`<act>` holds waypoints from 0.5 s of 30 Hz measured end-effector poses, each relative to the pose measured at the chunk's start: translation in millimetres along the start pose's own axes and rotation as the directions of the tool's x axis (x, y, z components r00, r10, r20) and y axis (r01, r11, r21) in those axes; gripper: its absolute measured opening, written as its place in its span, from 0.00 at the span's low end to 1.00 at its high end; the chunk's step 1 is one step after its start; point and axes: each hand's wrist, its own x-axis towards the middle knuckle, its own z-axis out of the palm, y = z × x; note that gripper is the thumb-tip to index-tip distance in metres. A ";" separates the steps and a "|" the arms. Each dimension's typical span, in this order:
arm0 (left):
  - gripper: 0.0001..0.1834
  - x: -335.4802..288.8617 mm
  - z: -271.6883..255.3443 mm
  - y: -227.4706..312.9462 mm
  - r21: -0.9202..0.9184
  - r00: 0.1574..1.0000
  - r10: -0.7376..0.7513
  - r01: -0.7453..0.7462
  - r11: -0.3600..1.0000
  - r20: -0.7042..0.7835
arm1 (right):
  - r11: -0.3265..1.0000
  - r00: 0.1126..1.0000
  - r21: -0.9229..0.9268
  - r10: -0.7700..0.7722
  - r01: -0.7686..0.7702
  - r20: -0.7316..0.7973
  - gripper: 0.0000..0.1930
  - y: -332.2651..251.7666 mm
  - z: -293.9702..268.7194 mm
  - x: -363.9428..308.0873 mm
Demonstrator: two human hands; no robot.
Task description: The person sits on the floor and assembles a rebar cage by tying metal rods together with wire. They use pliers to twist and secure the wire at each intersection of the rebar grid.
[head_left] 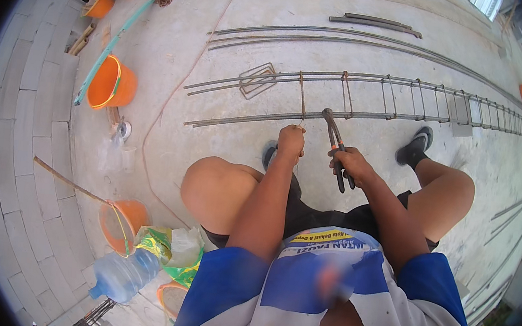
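Note:
A long rebar cage [246,120] lies across the floor in front of me, with square stirrups [390,97] spaced along its bars. My left hand [291,142] is closed just below the near bar, beside the leftmost stirrup. Thin tie wire [298,162] shows at its fingers. Wrapped in my right hand [355,164] are the black and orange handles of end-cutting pincers [334,132]. Their jaws point away from me and meet the near bar, right of my left hand. Whether the jaws grip anything is too small to tell.
Loose stirrups [248,87] lie by the cage's left end. Long bars [287,38] rest beyond it. Orange buckets [122,88], a teal pole [108,58] and a blue water jug [125,278] stand or lie leftward, near a block wall [26,125]. A thin hose [149,132] crosses the floor.

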 end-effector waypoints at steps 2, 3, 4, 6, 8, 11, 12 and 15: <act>0.14 4.6 -4.0 -22.2 0.323 0.933 0.361 -0.341 0.882 0.001 | 0.996 0.999 -0.093 0.016 -0.012 0.038 0.19 7.8 10.2 5.8; 0.14 0.4 -0.5 -19.0 0.340 0.947 0.319 -0.290 0.895 -0.032 | 0.986 0.997 -0.158 0.055 -0.045 0.062 0.21 4.8 12.8 3.4; 0.13 -3.5 3.6 -15.2 0.355 0.958 0.278 -0.238 0.904 -0.065 | 0.992 0.995 -0.116 0.065 -0.055 0.081 0.23 2.1 16.0 1.2; 0.13 -3.6 4.5 -16.1 0.436 0.945 0.324 -0.271 0.858 -0.051 | 0.997 0.989 -0.034 0.078 -0.074 0.122 0.28 -2.9 24.0 -2.3; 0.13 11.9 -1.7 -31.1 0.552 0.874 0.484 -0.430 0.715 0.054 | 0.993 0.980 0.056 0.097 -0.108 0.174 0.33 -8.2 31.2 -1.6; 0.13 21.9 -3.9 -40.0 0.604 0.857 0.507 -0.451 0.658 0.088 | 0.970 0.967 0.176 0.125 -0.165 0.221 0.40 -13.9 41.2 2.9; 0.13 19.6 -4.0 -37.7 0.614 0.871 0.482 -0.432 0.660 0.095 | 0.962 0.964 0.199 0.139 -0.186 0.225 0.40 -16.4 44.9 4.1; 0.14 -11.7 -1.1 -2.1 0.615 0.937 0.327 -0.330 0.716 0.121 | 0.940 0.963 0.261 0.164 -0.218 0.214 0.40 -22.4 50.8 -0.5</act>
